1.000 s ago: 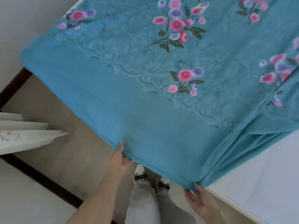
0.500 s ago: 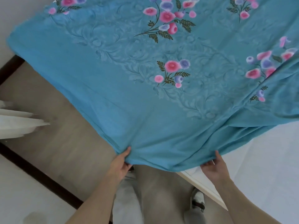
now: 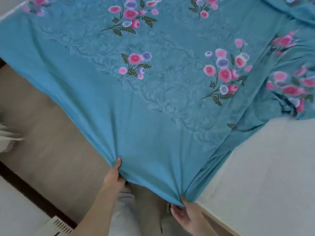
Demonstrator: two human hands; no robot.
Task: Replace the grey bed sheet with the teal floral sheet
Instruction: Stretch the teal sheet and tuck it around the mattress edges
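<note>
The teal floral sheet [image 3: 153, 103], printed with pink and purple flower sprays, is stretched out in front of me and fills most of the view. My left hand [image 3: 113, 176] grips its near edge, thumb on top of the cloth. My right hand [image 3: 185, 212] pinches the same edge lower down, where the fabric bunches into folds by the bed's corner. At the right the sheet lies crumpled on the bare pale mattress [image 3: 265, 176]. No grey sheet shows.
Beige floor [image 3: 47, 142] runs under the sheet at the left, bordered by a dark baseboard [image 3: 34, 200] and a white wall. My legs in light trousers [image 3: 124, 212] stand beside the bed's wooden edge [image 3: 219, 223]. A blurred white object [image 3: 8, 138] sits at far left.
The sheet has spread wider and swung left. My right hand dropped lower and nearer the bed corner, still gripping the edge. My left hand stays on the edge.
</note>
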